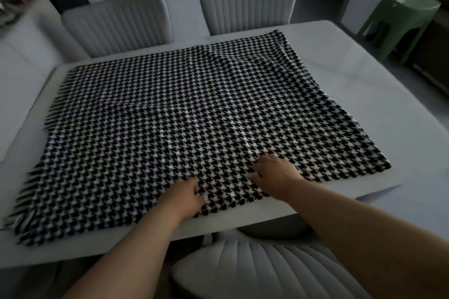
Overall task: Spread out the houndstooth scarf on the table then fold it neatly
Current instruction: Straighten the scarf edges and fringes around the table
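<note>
The black-and-white houndstooth scarf (194,114) lay flat across the pale grey table (364,94); left hand (188,198) and right hand (274,175), lower centre, pinched its near edge, folding seemingly still to come.

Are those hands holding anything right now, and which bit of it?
Both hands are on the scarf at its near edge. The left hand seems to pinch that edge; the right hand lies on top, its hold unclear.

Home dining area.
White table (364,94) across the centre of the frame; 2 grey ribbed upholstered chairs (247,5) along its far edge, 1 more (255,272) at the bottom; green plastic stool (403,17) upper right; grey walls behind.
</note>
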Demonstrator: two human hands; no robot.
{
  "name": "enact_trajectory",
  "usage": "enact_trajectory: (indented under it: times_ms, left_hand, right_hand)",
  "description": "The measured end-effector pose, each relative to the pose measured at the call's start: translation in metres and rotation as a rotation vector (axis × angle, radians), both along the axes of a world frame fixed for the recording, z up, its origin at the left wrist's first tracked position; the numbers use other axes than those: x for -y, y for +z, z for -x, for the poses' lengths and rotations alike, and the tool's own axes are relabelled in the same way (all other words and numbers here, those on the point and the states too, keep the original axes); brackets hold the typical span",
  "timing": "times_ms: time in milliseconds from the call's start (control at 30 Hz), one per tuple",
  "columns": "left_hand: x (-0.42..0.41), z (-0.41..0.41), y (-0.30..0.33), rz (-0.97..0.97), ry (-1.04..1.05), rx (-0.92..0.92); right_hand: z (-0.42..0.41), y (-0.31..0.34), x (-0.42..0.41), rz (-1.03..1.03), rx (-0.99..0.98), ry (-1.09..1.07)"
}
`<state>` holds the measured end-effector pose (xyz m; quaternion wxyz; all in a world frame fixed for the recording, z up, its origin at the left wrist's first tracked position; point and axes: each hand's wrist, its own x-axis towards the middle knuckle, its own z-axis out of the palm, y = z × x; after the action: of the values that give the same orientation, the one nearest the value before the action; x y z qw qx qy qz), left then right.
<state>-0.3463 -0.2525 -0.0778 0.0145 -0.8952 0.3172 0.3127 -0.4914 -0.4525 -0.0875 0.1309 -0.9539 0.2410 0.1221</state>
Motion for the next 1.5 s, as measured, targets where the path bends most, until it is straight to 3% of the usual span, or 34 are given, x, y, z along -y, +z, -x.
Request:
enact_trajectory:
  times_ms: [133,267,400,467,567,667,767,1000,1067,1167,1500]
  left_hand:
    - [-0.028,-0.01,0.003,0.032,0.035,0.139]
    - [-0.053,-0.025,0.007,-0.09,0.099,-0.021]
    - [-0.071,-0.027,0.008,-0.028,0.099,0.168]
    - [-0.077,-0.026,0.005,-0.059,0.131,0.107]
    - [-0.071,-0.028,0.011,-0.117,0.149,0.035]
    - [-0.045,-0.025,0.025,-0.057,0.121,0.065]
    - [-0.003,-0.009,0.049,0.084,0.025,0.11]
    - [0.08,0.059,0.088,0.38,-0.13,0.023]
    - [0.122,0.103,0.098,0.386,-0.251,0.028]
    - [0.141,0.124,0.105,0.385,-0.317,0.005]
    - [0.284,0.304,0.115,0.426,-0.466,0.048]
  right_hand:
    - [-0.009,0.003,-0.012,0.011,0.053,0.041]
    - [-0.025,0.0,-0.038,-0.092,-0.027,0.283]
    - [-0.035,0.0,-0.057,-0.105,0.007,0.299]
    - [-0.035,-0.002,-0.062,-0.121,-0.06,0.319]
    - [-0.035,0.011,-0.065,-0.211,-0.036,0.182]
    - [-0.031,0.04,-0.058,-0.245,0.055,0.115]
    - [-0.016,0.069,-0.034,-0.259,0.164,-0.008]
    - [0.045,0.105,0.021,-0.249,0.42,-0.303]
    - [0.101,0.111,0.053,-0.229,0.483,-0.467]
    - [0.125,0.116,0.069,-0.189,0.519,-0.518]
    - [0.308,0.131,0.194,-0.081,0.557,-0.691]
